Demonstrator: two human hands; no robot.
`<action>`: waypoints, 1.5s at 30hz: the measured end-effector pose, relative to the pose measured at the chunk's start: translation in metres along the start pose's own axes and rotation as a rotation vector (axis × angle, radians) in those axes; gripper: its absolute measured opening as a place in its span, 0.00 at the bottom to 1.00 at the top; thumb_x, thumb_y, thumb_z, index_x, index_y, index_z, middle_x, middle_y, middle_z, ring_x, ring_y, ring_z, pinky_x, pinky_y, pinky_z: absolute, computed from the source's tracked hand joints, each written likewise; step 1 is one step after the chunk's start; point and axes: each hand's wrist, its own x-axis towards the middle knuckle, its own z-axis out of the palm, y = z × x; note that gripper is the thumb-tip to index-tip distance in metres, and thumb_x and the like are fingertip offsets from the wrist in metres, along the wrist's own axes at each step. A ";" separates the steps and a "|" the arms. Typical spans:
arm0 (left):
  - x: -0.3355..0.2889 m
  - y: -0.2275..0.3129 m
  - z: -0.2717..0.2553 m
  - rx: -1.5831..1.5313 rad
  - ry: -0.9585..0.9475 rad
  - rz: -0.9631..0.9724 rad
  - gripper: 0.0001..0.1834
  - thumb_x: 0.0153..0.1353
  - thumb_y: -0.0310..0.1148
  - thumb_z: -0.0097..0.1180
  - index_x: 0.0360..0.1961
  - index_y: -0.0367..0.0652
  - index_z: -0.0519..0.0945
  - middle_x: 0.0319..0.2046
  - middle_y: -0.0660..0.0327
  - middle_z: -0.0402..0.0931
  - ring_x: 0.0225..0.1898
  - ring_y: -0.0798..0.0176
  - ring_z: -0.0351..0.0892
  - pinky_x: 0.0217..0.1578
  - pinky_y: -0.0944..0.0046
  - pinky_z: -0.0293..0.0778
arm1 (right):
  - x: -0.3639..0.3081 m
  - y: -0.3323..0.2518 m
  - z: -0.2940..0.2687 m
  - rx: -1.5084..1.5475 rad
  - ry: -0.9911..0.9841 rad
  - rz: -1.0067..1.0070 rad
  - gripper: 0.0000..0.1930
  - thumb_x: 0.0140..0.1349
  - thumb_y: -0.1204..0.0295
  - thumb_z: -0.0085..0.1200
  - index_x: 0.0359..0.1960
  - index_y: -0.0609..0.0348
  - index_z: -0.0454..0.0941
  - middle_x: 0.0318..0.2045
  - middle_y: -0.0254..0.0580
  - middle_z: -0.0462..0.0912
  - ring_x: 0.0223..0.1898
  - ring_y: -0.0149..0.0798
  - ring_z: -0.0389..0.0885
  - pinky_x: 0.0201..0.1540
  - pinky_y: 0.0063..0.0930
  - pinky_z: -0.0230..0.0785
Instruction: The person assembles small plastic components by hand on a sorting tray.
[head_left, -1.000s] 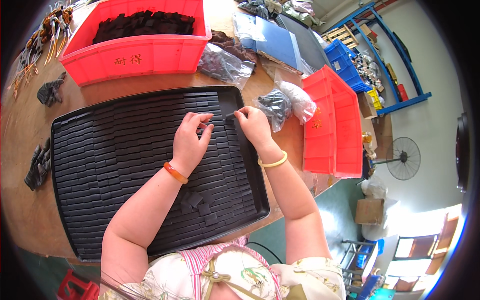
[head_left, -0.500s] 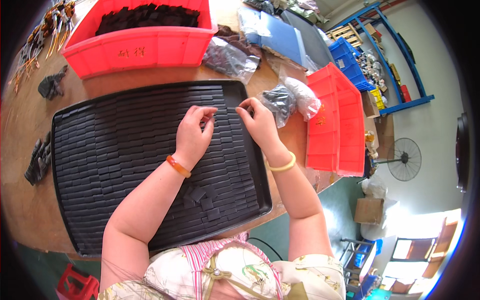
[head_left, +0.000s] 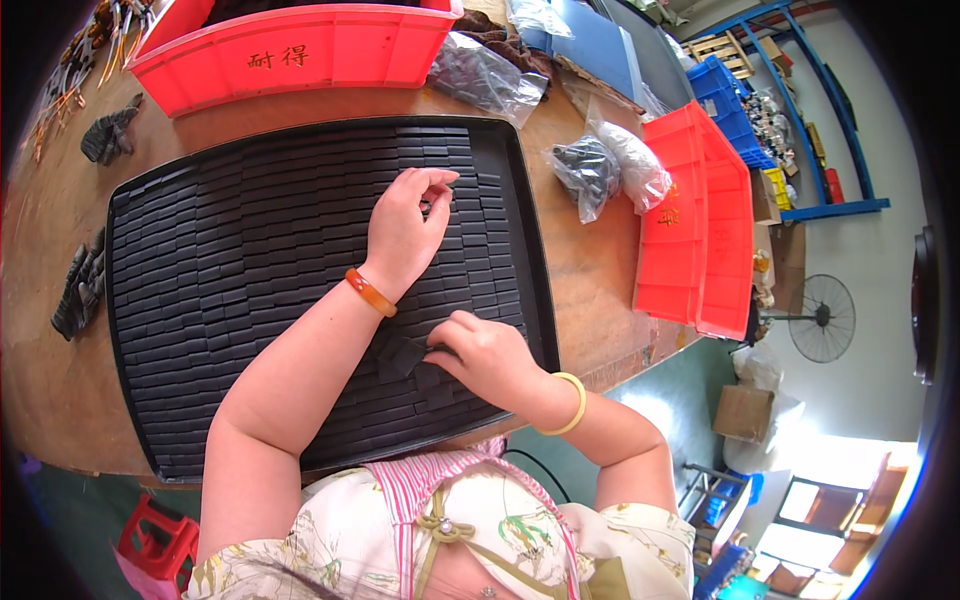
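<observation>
A large black tray (head_left: 541,270) holds many small black rectangular pieces (head_left: 250,260) set tightly in rows. My left hand (head_left: 405,230) is over the upper right part of these rows, its fingers curled and thumb drawn in. Something dark shows inside that hand, too little to name. Closer to me, my right hand (head_left: 492,368) pinches a flat black piece at a small heap of loose black pieces (head_left: 400,360), which lies on top of the rows.
A red bin (head_left: 290,65) of black pieces stands beyond the tray; another red bin (head_left: 690,225) is at right. Clear plastic bags (head_left: 585,175) lie between tray and right bin. Dark gloves (head_left: 80,285) rest at left. A red stool (head_left: 160,540) stands below the table.
My right hand has come down from the tray's far right edge to the loose pieces. My left hand stays over the upper rows. The whole view has shifted slightly.
</observation>
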 end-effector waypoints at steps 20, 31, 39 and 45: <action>-0.010 0.036 0.004 0.104 -0.307 0.488 0.21 0.50 0.33 0.71 0.48 0.46 0.83 0.42 0.59 0.81 0.46 0.54 0.81 0.49 0.57 0.76 | 0.003 0.062 -0.046 0.975 0.427 0.665 0.09 0.64 0.69 0.63 0.34 0.62 0.77 0.30 0.28 0.78 0.34 0.22 0.71 0.38 0.18 0.66; -0.017 0.025 0.010 0.268 -0.293 0.485 0.20 0.52 0.29 0.68 0.48 0.45 0.82 0.42 0.61 0.82 0.44 0.57 0.81 0.48 0.58 0.74 | 0.017 0.063 -0.033 0.981 0.521 0.545 0.07 0.65 0.71 0.61 0.36 0.61 0.77 0.30 0.30 0.78 0.32 0.21 0.71 0.31 0.17 0.64; -0.013 0.022 0.009 0.172 -0.268 0.340 0.18 0.54 0.27 0.66 0.47 0.43 0.82 0.41 0.57 0.80 0.44 0.54 0.81 0.45 0.57 0.77 | 0.013 0.073 -0.043 1.313 0.513 0.525 0.09 0.70 0.76 0.43 0.50 0.58 0.66 0.39 0.41 0.76 0.22 0.21 0.64 0.22 0.13 0.56; -0.009 0.015 0.008 0.163 -0.271 0.327 0.12 0.56 0.23 0.63 0.43 0.42 0.84 0.35 0.57 0.81 0.39 0.54 0.81 0.42 0.59 0.78 | 0.015 0.070 -0.055 1.128 0.407 0.585 0.12 0.74 0.72 0.44 0.55 0.60 0.66 0.32 0.37 0.78 0.21 0.19 0.65 0.21 0.13 0.56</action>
